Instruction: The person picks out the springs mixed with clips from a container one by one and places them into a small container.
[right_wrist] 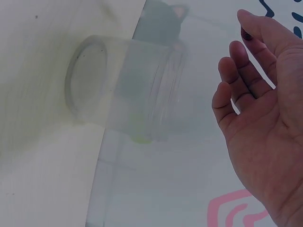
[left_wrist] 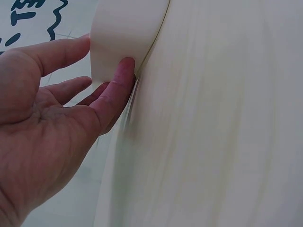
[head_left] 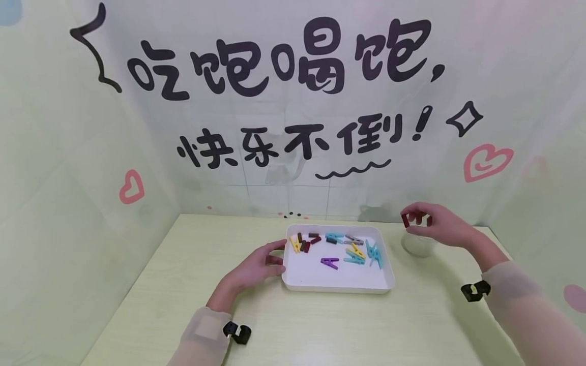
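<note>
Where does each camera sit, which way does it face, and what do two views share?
Head: worn on the head, facing forward and down at the white tray; left hand, right hand and sleeved forearms show.
Left wrist: on that wrist, facing the left hand touching the tray's outer wall.
Right wrist: on that wrist, facing the right hand, pinching a dark piece, and the clear container.
Head and right wrist share the container.

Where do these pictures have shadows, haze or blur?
Head view: a soft shadow falls on the table beside the right sleeve; left wrist view: the tabletop grain looks smeared into soft streaks; right wrist view: hazy and low in contrast, with the clear jar partly melting into the pale backdrop.
</note>
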A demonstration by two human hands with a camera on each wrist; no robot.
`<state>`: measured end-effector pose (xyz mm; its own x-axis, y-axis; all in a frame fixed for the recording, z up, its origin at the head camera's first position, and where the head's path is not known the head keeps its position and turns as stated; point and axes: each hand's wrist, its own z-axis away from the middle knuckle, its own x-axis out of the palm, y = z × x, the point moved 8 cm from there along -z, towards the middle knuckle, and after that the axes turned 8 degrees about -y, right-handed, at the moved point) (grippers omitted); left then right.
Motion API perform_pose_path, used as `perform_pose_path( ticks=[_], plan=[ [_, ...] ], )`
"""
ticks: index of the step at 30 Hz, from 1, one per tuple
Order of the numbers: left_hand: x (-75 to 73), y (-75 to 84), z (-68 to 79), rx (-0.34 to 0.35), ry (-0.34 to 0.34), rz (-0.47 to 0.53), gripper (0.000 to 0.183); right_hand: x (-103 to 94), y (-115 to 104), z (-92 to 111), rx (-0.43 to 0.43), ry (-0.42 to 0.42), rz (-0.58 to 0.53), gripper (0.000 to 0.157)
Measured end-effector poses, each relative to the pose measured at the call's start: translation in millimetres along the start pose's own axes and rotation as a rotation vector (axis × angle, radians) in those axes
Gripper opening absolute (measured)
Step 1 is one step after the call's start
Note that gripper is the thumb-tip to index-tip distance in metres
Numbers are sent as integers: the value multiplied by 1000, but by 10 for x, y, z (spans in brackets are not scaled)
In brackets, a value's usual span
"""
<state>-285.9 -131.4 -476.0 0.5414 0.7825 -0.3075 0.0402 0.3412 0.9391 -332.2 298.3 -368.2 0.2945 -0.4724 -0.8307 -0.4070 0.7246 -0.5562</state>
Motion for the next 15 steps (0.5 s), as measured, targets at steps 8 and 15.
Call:
perform_pose_path(
  ticks=[8, 15],
  plan=[
    [-13, -9, -23, 11, -4, -9, 70, -106, 181, 125, -9, 52, 13, 31],
    [-6, -2, -23, 6, -9, -15, 70, -160, 291, 224, -4, 70, -18, 33]
  ],
)
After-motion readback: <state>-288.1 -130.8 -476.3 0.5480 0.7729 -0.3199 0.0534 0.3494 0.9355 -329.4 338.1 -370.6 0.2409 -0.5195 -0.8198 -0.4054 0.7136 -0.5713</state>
